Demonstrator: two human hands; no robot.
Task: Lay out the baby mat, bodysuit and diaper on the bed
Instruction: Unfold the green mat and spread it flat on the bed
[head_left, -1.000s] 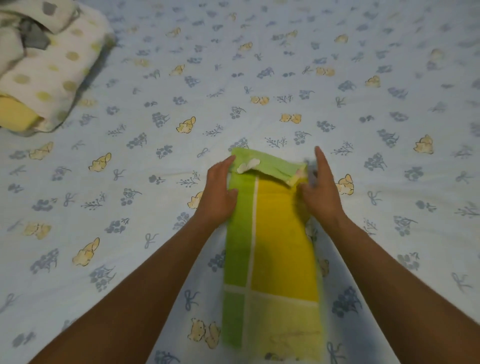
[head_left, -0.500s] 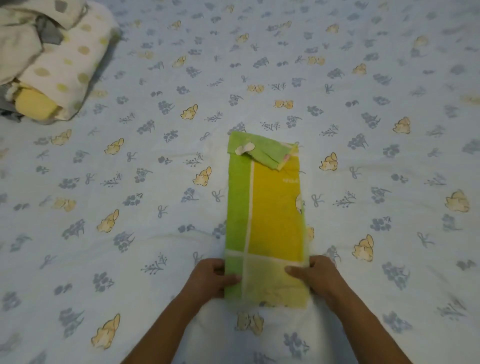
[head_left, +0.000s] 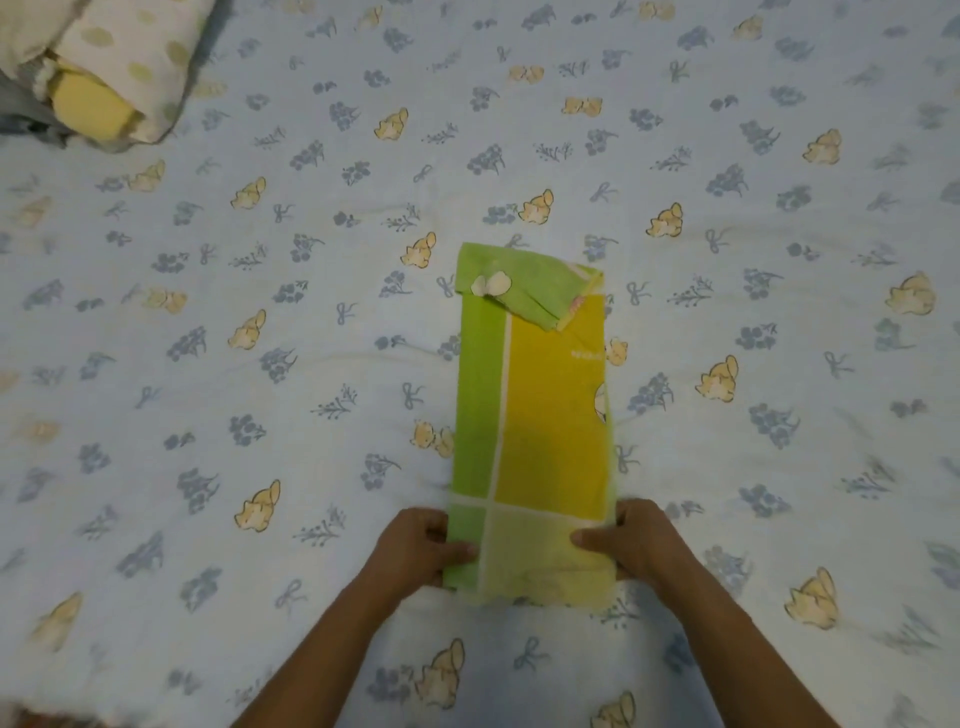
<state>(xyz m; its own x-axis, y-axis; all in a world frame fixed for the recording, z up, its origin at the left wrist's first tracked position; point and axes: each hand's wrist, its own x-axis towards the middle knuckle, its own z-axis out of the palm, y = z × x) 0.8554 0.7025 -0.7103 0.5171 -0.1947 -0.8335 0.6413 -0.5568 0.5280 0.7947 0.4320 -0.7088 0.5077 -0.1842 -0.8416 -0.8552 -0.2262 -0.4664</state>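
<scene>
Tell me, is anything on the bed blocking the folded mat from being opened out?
Nothing visible does. The sheet around the folded mat is bare on both sides. The bundle of cloths lies apart, at the far left corner.

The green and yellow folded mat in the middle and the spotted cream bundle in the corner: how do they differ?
The green and yellow folded mat lies flat as a long strip; the spotted cream bundle is heaped and rumpled. The mat is bright with blocks of colour; the bundle is pale with dots. The left hand and right hand grip the mat; nothing touches the bundle. Both rest on the bed sheet.
</scene>
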